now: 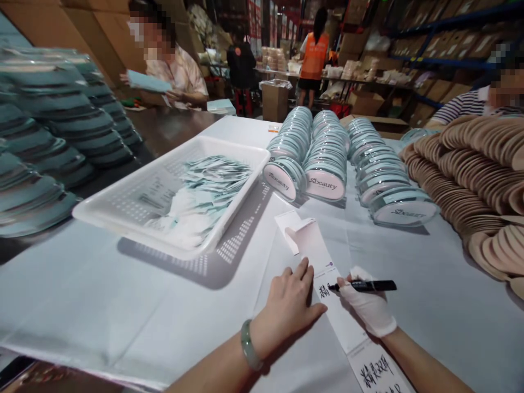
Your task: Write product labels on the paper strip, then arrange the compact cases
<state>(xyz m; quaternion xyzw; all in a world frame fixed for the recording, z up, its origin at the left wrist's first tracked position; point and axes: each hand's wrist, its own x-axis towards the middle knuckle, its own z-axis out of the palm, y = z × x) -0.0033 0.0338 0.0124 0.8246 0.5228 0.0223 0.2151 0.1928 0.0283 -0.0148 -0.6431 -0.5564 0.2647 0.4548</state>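
A strip of white labels (347, 330) runs along the table toward me, its far end folded over. My bare left hand (289, 297), with a green bangle (250, 345) at the wrist, lies with fingers outstretched along the strip's left edge. In a white glove, my right hand (366, 305) grips a black marker pen (379, 285). The pen's tip touches the strip beside freshly inked characters (323, 291). More handwriting (376, 374) shows on the label nearest me.
A white plastic basket (135, 240) of small packets stands left. Rows of clear packages (323, 183) lie ahead, beige pads (462, 202) pile up right, and blue-green stacks (49, 131) stand far left. A person (180, 71) holds a blue sheet across the table; others are behind and right.
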